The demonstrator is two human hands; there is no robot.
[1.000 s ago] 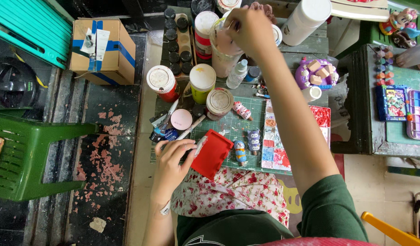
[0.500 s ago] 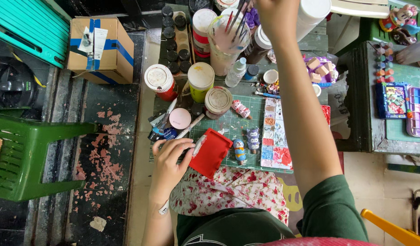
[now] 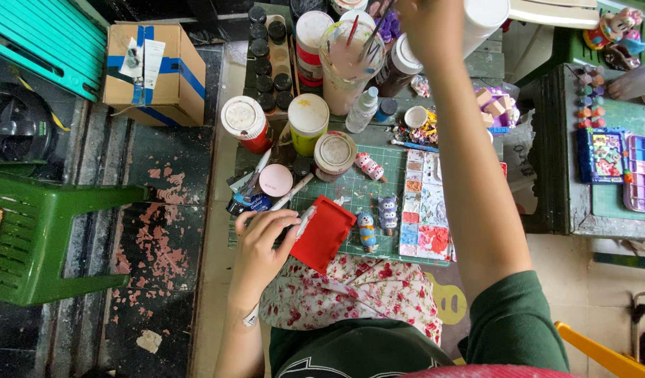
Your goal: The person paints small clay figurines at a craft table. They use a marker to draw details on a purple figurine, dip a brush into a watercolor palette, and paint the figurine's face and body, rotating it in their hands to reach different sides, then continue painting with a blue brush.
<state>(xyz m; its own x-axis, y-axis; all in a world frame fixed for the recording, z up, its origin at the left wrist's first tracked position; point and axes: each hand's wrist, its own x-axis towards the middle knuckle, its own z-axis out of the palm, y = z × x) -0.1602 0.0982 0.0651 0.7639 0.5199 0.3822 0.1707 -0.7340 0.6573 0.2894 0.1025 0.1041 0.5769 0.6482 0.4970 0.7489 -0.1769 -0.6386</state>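
Observation:
My left hand (image 3: 261, 246) grips a flat red rectangular piece (image 3: 324, 232) at its left edge, holding it just above the green cutting mat (image 3: 350, 192) over my flowered lap. My right hand (image 3: 429, 26) is stretched far forward at the top of the view, fingers closed beside a clear cup of cloudy water (image 3: 348, 64) that holds several brushes. Whether it grips a brush is hidden. Three small painted figurines (image 3: 377, 222) lie on the mat next to a paint-smeared palette (image 3: 423, 210).
Lidded paint jars (image 3: 308, 122) and a row of small dark bottles (image 3: 265, 66) crowd the low table. A cardboard box (image 3: 154, 73) and a green plastic chair (image 3: 46, 234) stand at left. A green side table (image 3: 567, 189) at right carries a paint set and a painted tile.
My right hand has moved from the cup's rim to the right and further up, to the top edge. The left hand still holds the red piece in much the same place.

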